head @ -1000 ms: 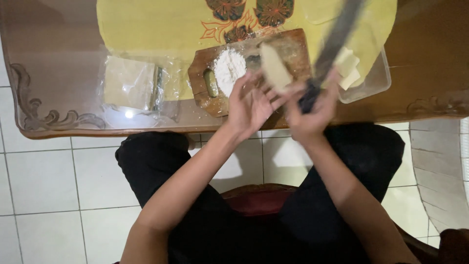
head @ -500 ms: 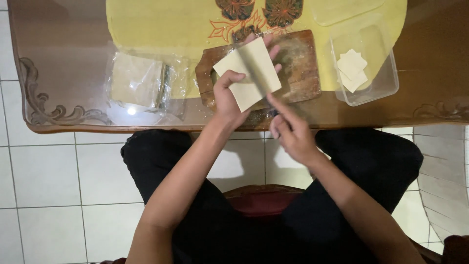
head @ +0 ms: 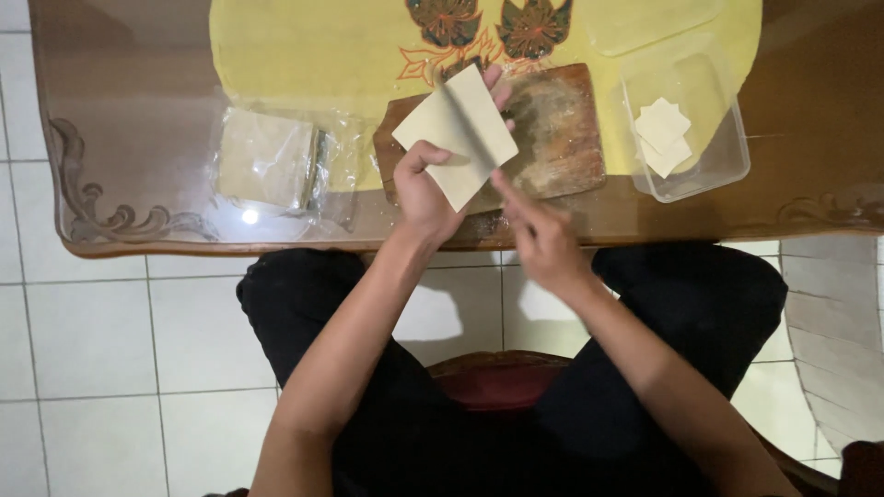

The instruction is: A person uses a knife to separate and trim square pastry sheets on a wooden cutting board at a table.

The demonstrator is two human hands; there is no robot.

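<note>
Two hands at work over the worktop [head: 138, 110]. Left hand [head: 425, 189] clamped on a pale square dough sheet [head: 456, 133], thumb on front, fingertips [head: 497, 87] showing behind the top edge; sheet held up tilted, above a floured wooden board [head: 562, 129]. Right hand [head: 539, 230] just beside sheet's lower right corner, fingers together & blurred, can't tell if touching or holding anything. Left of board: clear plastic bag w/ stack of sheets [head: 267, 156]. Right: clear plastic tub [head: 727, 156] w/ a few cut squares [head: 663, 136] inside. Yellow patterned cloth [head: 304, 46] under glass top.
</note>
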